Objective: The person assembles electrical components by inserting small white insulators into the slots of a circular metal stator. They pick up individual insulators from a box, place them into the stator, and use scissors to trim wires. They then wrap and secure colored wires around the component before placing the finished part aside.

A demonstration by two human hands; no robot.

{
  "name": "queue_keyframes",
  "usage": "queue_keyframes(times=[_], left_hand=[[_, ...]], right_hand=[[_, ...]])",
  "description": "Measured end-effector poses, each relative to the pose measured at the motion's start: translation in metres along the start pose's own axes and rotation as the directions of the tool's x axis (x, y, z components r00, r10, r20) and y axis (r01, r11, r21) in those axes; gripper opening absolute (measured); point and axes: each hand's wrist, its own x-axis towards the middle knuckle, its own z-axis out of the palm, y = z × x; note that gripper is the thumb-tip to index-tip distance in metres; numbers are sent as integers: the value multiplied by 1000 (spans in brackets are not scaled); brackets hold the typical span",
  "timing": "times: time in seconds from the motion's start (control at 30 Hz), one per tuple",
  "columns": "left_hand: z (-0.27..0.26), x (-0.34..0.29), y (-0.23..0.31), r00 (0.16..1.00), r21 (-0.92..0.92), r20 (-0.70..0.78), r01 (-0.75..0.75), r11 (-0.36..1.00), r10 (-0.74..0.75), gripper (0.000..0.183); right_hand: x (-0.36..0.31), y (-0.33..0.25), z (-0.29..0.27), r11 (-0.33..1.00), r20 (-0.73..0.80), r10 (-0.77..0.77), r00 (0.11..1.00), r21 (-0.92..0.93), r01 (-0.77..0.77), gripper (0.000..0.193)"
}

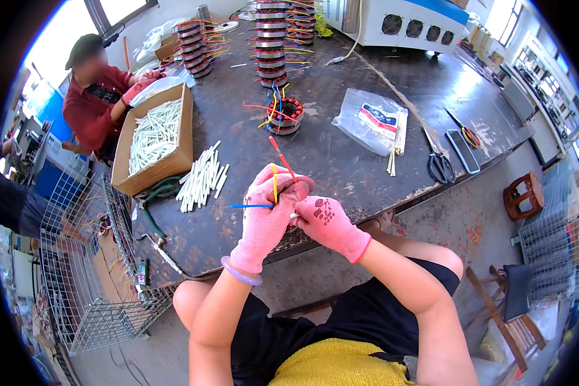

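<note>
My left hand (264, 209), in a pink glove, is closed round a bundle of coloured wires above the table's near edge. A red wire (280, 156), a yellow wire (275, 183) and a blue wire (248, 206) stick out from it. The part they belong to is mostly hidden under my hands. My right hand (331, 222), gloved the same way, meets the left and pinches a small white tube (294, 215). Loose white tubes (202, 177) lie in a pile left of my hands. Beyond them stands a coil-wound stator ring (285, 119) with coloured leads.
A cardboard box (151, 170) of white tubes stands left, where a co-worker (100, 96) sits. Stacked stators (270, 48) rise at the back. Rightward lie a plastic bag (360, 122), scissors (440, 164) and a phone (463, 152). Wire baskets (77, 283) stand lower left.
</note>
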Motion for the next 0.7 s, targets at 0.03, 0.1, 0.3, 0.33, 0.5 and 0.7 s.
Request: queue_keyframes(times=[0.03, 0.1, 0.3, 0.33, 0.5, 0.7], left_hand=[[0, -1, -1, 1000, -24, -10, -5, 1000, 4, 15], [1, -4, 0, 1000, -64, -25, -15, 998, 13, 15], [-10, -1, 15, 999, -99, -13, 42, 994, -43, 18], [-17, -4, 15, 997, -51, -40, 70, 996, -72, 27], [-31, -8, 20, 998, 199, -13, 62, 978, -61, 26], [-50, -13, 27, 899, -74, 184, 416, 906, -398, 17]], right_hand=[[-2, 0, 3, 1000, -6, -4, 1000, -14, 4, 15], [-3, -2, 8, 999, -20, -6, 1000, -32, 6, 14], [-5, -4, 0, 913, -91, 98, 991, 406, -53, 26], [-8, -7, -21, 723, 214, 331, 919, 568, -392, 32], [-23, 36, -18, 584, -100, 461, 882, 783, -216, 29], [-29, 53, -2, 954, -168, 299, 939, 73, -290, 23]])
